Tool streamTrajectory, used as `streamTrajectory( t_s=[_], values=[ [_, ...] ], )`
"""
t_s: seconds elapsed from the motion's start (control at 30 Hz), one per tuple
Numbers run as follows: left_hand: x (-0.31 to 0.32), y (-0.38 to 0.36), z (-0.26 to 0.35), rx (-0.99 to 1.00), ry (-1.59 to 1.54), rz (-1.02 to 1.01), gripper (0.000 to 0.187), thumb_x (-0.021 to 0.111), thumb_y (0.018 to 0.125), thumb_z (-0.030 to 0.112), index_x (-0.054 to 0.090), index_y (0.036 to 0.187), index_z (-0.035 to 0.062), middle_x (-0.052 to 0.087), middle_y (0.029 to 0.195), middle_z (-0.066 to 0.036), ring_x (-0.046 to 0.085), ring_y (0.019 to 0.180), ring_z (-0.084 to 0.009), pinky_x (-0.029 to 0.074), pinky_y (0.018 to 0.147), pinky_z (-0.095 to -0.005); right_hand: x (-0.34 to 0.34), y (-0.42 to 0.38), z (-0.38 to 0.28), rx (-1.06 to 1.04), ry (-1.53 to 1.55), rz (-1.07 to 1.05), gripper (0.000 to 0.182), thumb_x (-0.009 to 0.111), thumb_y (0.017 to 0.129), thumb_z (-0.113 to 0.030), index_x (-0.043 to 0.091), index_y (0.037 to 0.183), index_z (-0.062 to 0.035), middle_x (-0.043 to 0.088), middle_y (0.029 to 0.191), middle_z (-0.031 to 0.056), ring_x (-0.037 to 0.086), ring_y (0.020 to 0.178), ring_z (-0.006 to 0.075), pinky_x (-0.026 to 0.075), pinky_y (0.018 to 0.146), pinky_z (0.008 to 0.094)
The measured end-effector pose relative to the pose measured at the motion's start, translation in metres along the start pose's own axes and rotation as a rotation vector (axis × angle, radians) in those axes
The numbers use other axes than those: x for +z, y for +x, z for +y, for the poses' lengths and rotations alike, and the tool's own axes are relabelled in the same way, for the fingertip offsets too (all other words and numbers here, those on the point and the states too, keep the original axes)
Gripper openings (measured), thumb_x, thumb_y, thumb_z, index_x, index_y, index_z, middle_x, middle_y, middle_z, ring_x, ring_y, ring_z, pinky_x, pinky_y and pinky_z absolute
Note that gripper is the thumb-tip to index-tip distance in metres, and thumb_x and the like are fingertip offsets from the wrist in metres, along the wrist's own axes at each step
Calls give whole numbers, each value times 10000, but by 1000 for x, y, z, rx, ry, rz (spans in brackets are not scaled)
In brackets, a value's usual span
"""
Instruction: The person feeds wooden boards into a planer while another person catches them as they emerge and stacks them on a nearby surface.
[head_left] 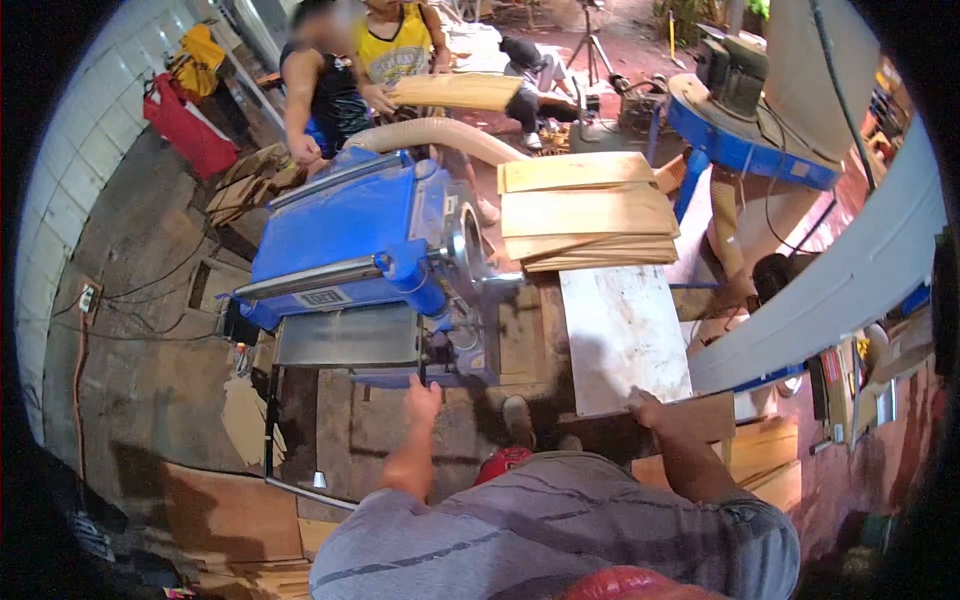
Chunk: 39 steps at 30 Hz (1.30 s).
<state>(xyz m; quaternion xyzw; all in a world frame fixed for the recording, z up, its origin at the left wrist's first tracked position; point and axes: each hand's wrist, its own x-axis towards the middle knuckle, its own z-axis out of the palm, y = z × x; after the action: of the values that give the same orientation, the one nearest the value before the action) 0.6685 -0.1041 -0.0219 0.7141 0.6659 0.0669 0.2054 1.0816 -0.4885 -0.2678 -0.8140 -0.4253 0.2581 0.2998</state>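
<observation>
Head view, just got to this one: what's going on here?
The wearer stands at a blue machine, left hand at its front rail, right hand at the near edge of a pale tabletop. Stacked boards lie at its far end. Beyond the machine, a person in yellow holds a wooden panel.

Lit most strongly from the far side, right of centre, and washed pale around the tripod (pixel 591 42). Dimmer over the floor (pixel 140 290) at left. Bright on the stacked boards (pixel 590 212) and the white surface (pixel 635 325); crossed by soft shadow on the latter. Shaded again across part of the brown sheet (pixel 230 515) at near left. Bowed along the corrugated wall (pixel 62 220) at left, blacked out at the corners. Smeared over the head of one far-left person (pixel 342 98); reasonably sharp at centre, softer toward the right edge.
</observation>
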Motion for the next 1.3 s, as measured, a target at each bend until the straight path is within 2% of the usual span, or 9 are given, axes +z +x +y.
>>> streamTrajectory(
  t_s=[0.4,0.53,0.8,0.87,0.9,1.0,1.03,1.13,1.3],
  values=[
    [-9,-7,13,-15,-16,16,489,641,830,281,483,1218,29,664,927,-223,632,925,-406,485,796,-516,-35,-45,-163,69,-99,-577,558,602,866,-378,533,1254,18,551,1261,248,512,1193,394,414,1004,440],
    [-3,-6,11,-15,-2,32,506,628,832,305,477,1237,42,676,922,-196,639,911,-393,484,803,-510,-27,-59,-107,13,-253,-459,598,575,875,-433,524,1270,14,569,1245,235,528,1178,391,421,995,449],
    [2,4,0,24,38,1,591,624,830,324,445,1320,46,680,943,-186,634,941,-391,487,812,-499,-87,-47,-116,473,-127,-419,573,537,898,-502,544,1302,-97,602,1221,165,581,1042,302,458,901,398],
    [-5,-2,5,39,71,21,608,618,842,321,429,1344,33,678,964,-185,633,946,-389,488,814,-499,-109,-7,-145,686,418,-224,482,531,919,-475,601,1250,-132,640,1146,113,586,928,234,459,844,371],
    [-4,-3,6,34,79,17,608,618,842,321,429,1344,33,678,964,-185,633,946,-389,488,814,-499,-97,33,-91,340,400,-202,715,470,897,-613,529,1303,-28,620,1176,114,585,919,238,475,820,402],
    [-2,-1,3,-10,74,3,610,607,858,318,413,1359,29,672,989,-188,630,954,-385,489,818,-497,-212,133,-185,-59,-98,-98,585,444,947,-526,588,1184,-12,645,1142,148,596,990,283,446,879,441],
    [0,2,1,-3,48,-12,611,602,864,317,405,1367,30,670,998,-189,629,956,-382,489,823,-495,-221,179,-163,-134,81,150,539,471,945,-504,614,1073,0,665,994,114,598,893,218,461,839,393],
    [4,4,-1,35,35,16,612,605,858,314,406,1362,30,668,1003,-192,626,961,-382,489,824,-491,-317,175,-300,-168,139,122,531,488,942,-499,646,1004,4,656,888,110,602,878,154,483,790,341],
    [9,11,-10,47,37,4,549,629,824,308,457,1271,40,684,914,-193,637,909,-405,486,806,-499,-233,110,-302,-352,-100,-669,424,464,972,-409,608,1163,-59,639,1141,130,595,1051,234,453,938,396]
  ],
)
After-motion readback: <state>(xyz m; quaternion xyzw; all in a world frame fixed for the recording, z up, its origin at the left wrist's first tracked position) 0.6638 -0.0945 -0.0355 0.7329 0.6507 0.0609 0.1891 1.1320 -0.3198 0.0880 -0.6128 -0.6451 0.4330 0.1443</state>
